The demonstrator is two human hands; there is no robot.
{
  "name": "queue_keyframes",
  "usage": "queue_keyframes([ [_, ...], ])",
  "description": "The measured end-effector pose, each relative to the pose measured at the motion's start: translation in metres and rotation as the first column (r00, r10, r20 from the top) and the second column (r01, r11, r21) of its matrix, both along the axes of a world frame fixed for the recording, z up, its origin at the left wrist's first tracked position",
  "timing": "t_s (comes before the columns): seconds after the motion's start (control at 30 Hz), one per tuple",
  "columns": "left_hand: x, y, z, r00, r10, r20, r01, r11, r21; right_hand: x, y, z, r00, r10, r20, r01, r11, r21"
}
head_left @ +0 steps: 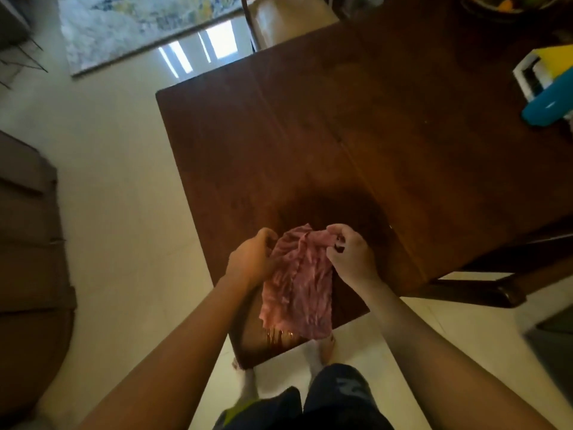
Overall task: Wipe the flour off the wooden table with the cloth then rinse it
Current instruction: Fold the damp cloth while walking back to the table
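A: What is in the upper left of the frame?
B: A rug [130, 29] with blue, white and yellow blotches. It lies on a pale, shiny floor [124, 187].
A: And down the left edge?
B: A big brown couch [28, 243], a bit blurry.
A: And the right edge?
B: A blue plastic thing [545, 110] just beside a yellow and white box [539, 69]. Lower down is a dark wooden chair [496, 283].
A: The top right corner?
B: A dark bowl [502, 7] with something orange in it.

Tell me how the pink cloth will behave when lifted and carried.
Likely floppy: the cloth sags in creases between the left hand and right hand. Probably light for its size, since the right hand's pinch on one edge seems enough to hold it.
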State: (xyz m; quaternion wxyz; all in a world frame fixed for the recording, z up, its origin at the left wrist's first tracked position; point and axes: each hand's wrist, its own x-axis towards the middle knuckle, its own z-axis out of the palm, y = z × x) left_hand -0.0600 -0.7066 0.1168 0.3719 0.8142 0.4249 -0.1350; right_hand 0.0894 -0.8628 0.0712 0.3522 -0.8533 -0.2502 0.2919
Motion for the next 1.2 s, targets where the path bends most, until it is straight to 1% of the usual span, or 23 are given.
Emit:
queue_keyframes([
  [0.07, -0.002, -0.007, -0.003, 0.991, -0.089, -0.104, 0.098, 0.992, 0.082, -0.006, -0.009, -0.002, 0.981, 0.060, 0.185, -0.034, 0.990, -0.139],
  [0.1, -0.005, -0.009, -0.006, 0.982, -0.124, -0.145, 0.141, 0.983, 0.115, -0.011, -0.015, -0.002, 0.961, 0.084, 0.264, -0.035, 0.982, -0.185],
  [0.17, -0.011, -0.011, -0.012, 0.961, -0.195, -0.197, 0.227, 0.962, 0.150, -0.026, -0.025, -0.001, 0.917, 0.136, 0.374, -0.065, 0.978, -0.196],
  [0.2, -0.014, -0.011, -0.015, 0.946, -0.252, -0.204, 0.287, 0.943, 0.167, -0.035, -0.029, 0.000, 0.909, 0.168, 0.382, -0.101, 0.977, -0.189],
  [0.23, -0.017, -0.010, -0.015, 0.931, -0.311, -0.192, 0.344, 0.922, 0.177, -0.044, -0.032, 0.000, 0.911, 0.208, 0.357, -0.141, 0.969, -0.204],
  [0.27, -0.019, -0.007, -0.015, 0.918, -0.363, -0.161, 0.387, 0.909, 0.156, -0.054, -0.035, 0.002, 0.919, 0.247, 0.306, -0.171, 0.952, -0.254],
  [0.33, -0.023, -0.001, -0.014, 0.903, -0.423, -0.074, 0.428, 0.902, 0.059, -0.075, -0.039, 0.002, 0.932, 0.284, 0.225, -0.188, 0.910, -0.370],
  [0.4, -0.028, 0.010, -0.019, 0.891, -0.453, -0.005, 0.453, 0.891, -0.040, -0.103, -0.042, 0.001, 0.949, 0.235, 0.210, -0.129, 0.898, -0.420],
  [0.47, -0.030, 0.022, -0.027, 0.875, -0.482, 0.035, 0.483, 0.868, -0.113, -0.133, -0.040, 0.001, 0.974, 0.133, 0.184, -0.032, 0.883, -0.469],
  [0.5, -0.031, 0.028, -0.029, 0.851, -0.523, 0.033, 0.523, 0.841, -0.138, -0.148, -0.037, 0.001, 0.984, 0.066, 0.164, 0.024, 0.870, -0.493],
  [0.57, -0.033, 0.034, -0.027, 0.767, -0.642, 0.008, 0.639, 0.762, -0.104, -0.175, -0.031, 0.001, 0.989, -0.065, 0.135, 0.126, 0.851, -0.510],
  [0.63, -0.037, 0.046, -0.023, 0.665, -0.745, -0.047, 0.744, 0.667, -0.043, -0.203, -0.018, 0.005, 0.979, -0.143, 0.143, 0.198, 0.831, -0.520],
  [0.7, -0.039, 0.061, -0.022, 0.609, -0.787, -0.101, 0.792, 0.611, 0.018, -0.226, -0.002, 0.007, 0.972, -0.174, 0.158, 0.232, 0.820, -0.524],
  [0.8, -0.038, 0.073, -0.018, 0.550, -0.827, -0.114, 0.833, 0.533, 0.149, -0.240, 0.015, 0.011, 0.948, -0.268, 0.173, 0.319, 0.785, -0.531],
  [0.87, -0.034, 0.070, -0.017, 0.502, -0.853, -0.140, 0.862, 0.480, 0.166, -0.238, 0.022, 0.013, 0.933, -0.322, 0.162, 0.358, 0.767, -0.533],
  [0.93, -0.030, 0.065, -0.018, 0.477, -0.867, -0.146, 0.877, 0.458, 0.146, -0.237, 0.028, 0.014, 0.924, -0.358, 0.135, 0.374, 0.771, -0.515],
  [1.07, -0.026, 0.067, -0.024, 0.449, -0.882, -0.142, 0.892, 0.431, 0.137, -0.247, 0.038, 0.015, 0.924, -0.378, 0.065, 0.358, 0.791, -0.496],
  [1.13, -0.032, 0.069, -0.026, 0.450, -0.882, -0.140, 0.893, 0.440, 0.097, -0.258, 0.039, 0.013, 0.911, -0.411, -0.001, 0.365, 0.809, -0.462],
  [1.2, -0.041, 0.070, -0.028, 0.480, -0.866, -0.137, 0.877, 0.478, 0.053, -0.267, 0.039, 0.012, 0.892, -0.447, -0.067, 0.378, 0.820, -0.430],
])
